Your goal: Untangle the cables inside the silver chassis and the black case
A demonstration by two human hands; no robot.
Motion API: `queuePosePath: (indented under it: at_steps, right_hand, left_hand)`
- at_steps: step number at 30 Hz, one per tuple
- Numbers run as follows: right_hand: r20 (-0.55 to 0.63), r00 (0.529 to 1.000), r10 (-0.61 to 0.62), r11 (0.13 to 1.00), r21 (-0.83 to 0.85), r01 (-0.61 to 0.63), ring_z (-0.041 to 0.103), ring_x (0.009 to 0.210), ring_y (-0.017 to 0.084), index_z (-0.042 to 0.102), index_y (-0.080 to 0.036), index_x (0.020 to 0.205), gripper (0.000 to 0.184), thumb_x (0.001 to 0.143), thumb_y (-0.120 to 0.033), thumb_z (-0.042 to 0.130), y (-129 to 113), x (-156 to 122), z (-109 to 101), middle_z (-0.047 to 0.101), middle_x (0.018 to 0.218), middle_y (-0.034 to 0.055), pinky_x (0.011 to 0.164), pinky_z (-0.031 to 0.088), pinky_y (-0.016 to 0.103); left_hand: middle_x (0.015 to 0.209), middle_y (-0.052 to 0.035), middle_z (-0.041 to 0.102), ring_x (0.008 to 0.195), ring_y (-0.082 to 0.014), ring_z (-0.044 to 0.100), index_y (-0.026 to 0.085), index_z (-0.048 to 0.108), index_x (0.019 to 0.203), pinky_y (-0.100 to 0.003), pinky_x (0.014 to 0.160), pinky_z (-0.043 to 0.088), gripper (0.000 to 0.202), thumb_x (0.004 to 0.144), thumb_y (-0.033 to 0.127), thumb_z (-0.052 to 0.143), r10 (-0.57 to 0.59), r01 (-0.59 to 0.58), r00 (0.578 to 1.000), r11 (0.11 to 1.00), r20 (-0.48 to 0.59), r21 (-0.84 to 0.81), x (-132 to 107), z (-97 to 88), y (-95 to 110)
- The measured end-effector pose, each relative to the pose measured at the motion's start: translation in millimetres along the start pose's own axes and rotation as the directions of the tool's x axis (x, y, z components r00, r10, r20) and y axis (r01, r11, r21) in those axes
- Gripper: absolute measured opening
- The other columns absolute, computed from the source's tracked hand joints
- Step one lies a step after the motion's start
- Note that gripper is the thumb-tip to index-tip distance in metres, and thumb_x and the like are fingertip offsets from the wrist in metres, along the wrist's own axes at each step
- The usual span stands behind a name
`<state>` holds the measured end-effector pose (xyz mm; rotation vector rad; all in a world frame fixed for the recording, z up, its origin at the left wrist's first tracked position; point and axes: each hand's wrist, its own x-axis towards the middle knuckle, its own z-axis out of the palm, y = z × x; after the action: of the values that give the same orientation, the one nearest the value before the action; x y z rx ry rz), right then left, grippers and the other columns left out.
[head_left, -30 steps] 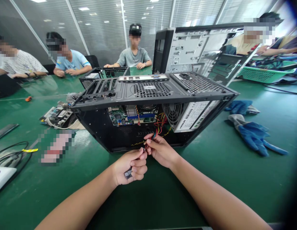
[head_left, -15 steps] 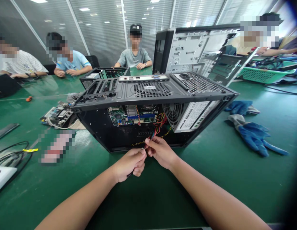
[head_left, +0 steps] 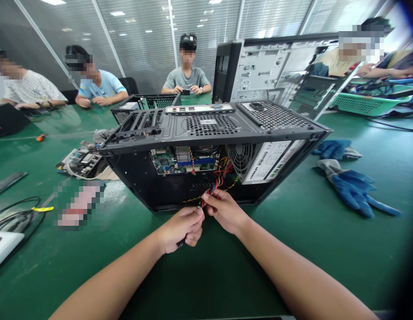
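A black computer case [head_left: 136, 178] lies on its side ahead of me, its open side facing me. Inside are a green motherboard [head_left: 166, 163] and a power supply [head_left: 271, 162] with a fan grille. A bundle of coloured power cables [head_left: 219, 178] runs from the power supply out to my hands. My left hand [head_left: 182, 229] is closed round the cable end, and a black connector [head_left: 181, 242] sticks out below its fingers. My right hand [head_left: 222, 209] pinches the cables just beside it, nearer the case. The fingers hide most of the gripped stretch.
Blue work gloves [head_left: 351, 186] lie at the right. Behind stand another open case [head_left: 259, 71] and a green basket [head_left: 366, 104] of cables. Loose parts [head_left: 82, 162] and black cables [head_left: 22, 218] lie at the left. Several people sit round the green table [head_left: 366, 262].
My hands stay almost in place on the cables, with only a slight shift of the fingers. Across the table, a person now holds a small dark object in their hands.
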<state>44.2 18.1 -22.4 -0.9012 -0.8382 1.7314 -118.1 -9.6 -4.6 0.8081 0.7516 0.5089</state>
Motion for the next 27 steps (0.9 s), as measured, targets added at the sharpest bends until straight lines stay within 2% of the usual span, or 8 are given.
queuePosePath:
  at_steps: [5,13,20,27]
  right_hand:
    - [0.014,1.000,0.008,1.000,0.030,-0.008,0.043,0.047,0.006,0.057,-0.016,0.070,0.033,0.065,-0.036,0.083,-1.2,-0.7,0.5,0.051,0.054,-0.0048,0.047,0.031,0.023]
    - [0.026,1.000,0.017,0.997,0.074,-0.019,0.041,0.047,0.006,0.059,-0.016,0.071,0.032,0.065,-0.035,0.084,-2.4,-1.9,1.1,0.049,0.056,-0.0054,0.046,0.031,0.023]
    - [0.067,0.997,0.044,0.990,0.133,-0.053,0.040,0.046,0.005,0.061,-0.015,0.076,0.030,0.067,-0.034,0.083,-0.9,-1.1,-1.2,0.050,0.055,-0.0057,0.047,0.033,0.021]
    - [0.071,0.997,0.035,0.990,0.131,-0.044,0.042,0.046,0.006,0.059,-0.016,0.073,0.029,0.068,-0.034,0.082,-2.3,-2.9,1.8,0.052,0.055,-0.0048,0.048,0.034,0.022]
  left_hand:
    - [0.047,0.0101,0.022,0.042,-0.0052,0.019,0.019,0.043,0.075,-0.015,0.038,0.019,0.031,0.091,0.043,0.055,-0.039,0.061,0.993,0.977,0.112,-0.205,-1.4,-3.1,1.8]
    - [0.046,0.0100,0.018,0.043,-0.0057,0.013,0.016,0.048,0.076,-0.014,0.038,0.018,0.028,0.091,0.038,0.057,-0.083,0.204,0.958,0.871,0.275,-0.447,-2.8,-3.3,2.8]
    - [0.046,0.0096,0.019,0.043,-0.0060,0.013,0.016,0.049,0.076,-0.015,0.039,0.020,0.028,0.092,0.039,0.055,-0.044,0.226,0.936,0.835,0.349,-0.502,-3.2,-2.7,1.4]
    - [0.046,0.0095,0.019,0.043,-0.0063,0.015,0.017,0.047,0.076,-0.015,0.038,0.019,0.029,0.094,0.040,0.051,-0.047,0.162,0.956,0.908,0.291,-0.387,-1.8,-3.6,2.1]
